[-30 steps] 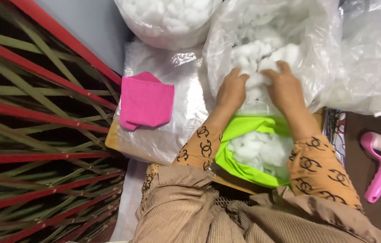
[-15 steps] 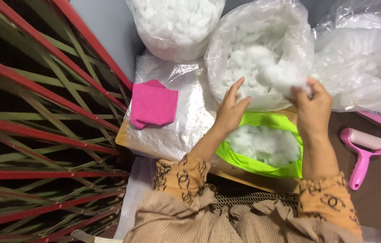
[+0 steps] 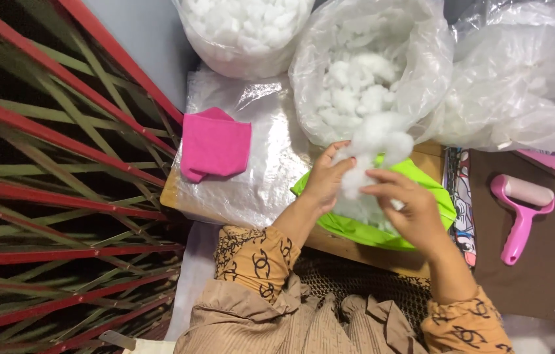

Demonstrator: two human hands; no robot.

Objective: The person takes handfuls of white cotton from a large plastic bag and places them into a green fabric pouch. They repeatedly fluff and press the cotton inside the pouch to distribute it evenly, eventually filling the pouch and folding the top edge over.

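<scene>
Over the green pouch [image 3: 363,229], both hands [image 3: 369,187] pinch a white fluff wad [image 3: 376,141], hiding the pouch's opening.

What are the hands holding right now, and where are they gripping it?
Both hands hold a clump of white stuffing. The left hand pinches its lower left side, the right hand its bottom end, above the green fabric piece.

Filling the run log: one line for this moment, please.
left hand: holds stuffing | right hand: pinches stuffing | under: green cover | behind: open bag
</scene>
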